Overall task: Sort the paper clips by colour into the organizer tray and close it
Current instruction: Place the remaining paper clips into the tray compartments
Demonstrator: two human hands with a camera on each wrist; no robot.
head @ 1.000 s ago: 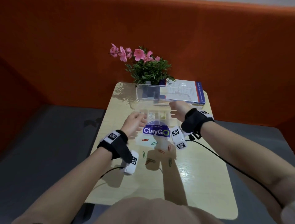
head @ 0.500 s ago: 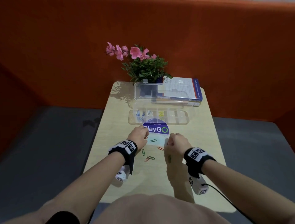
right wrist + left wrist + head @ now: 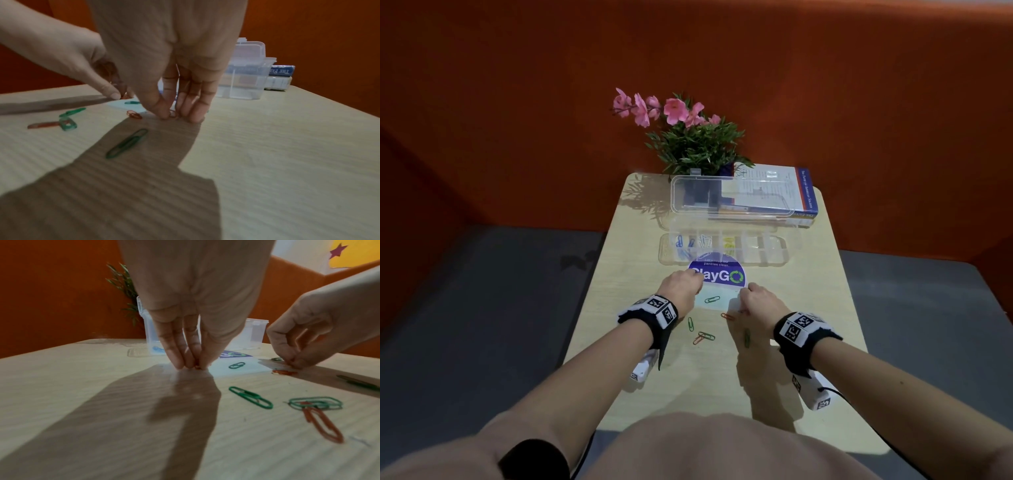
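The clear organizer tray (image 3: 791,255) stands at mid-table with its lid (image 3: 732,195) raised; blue, white and yellow clips lie in its left compartments. Loose green and orange paper clips lie on the table near me. My left hand (image 3: 697,286) is down at the purple sticker's left edge, and in the left wrist view its fingertips (image 3: 179,365) pinch a small orange clip (image 3: 198,368) against the table. My right hand (image 3: 743,301) is lowered beside it, thumb and fingers closing on another orange clip (image 3: 172,113). A third orange clip (image 3: 134,114) lies just left of it.
A round purple ClayGo sticker (image 3: 722,275) is on the table before the tray. A potted plant with pink flowers (image 3: 688,137) and a book (image 3: 784,192) stand behind the lid. Green clips (image 3: 711,300) (image 3: 747,337) lie between and below my hands. The table edge is near my body.
Both hands drew back from the tray toward me and came down onto the loose clips. Since half a second ago they have barely shifted, fingertips closing on orange clips.
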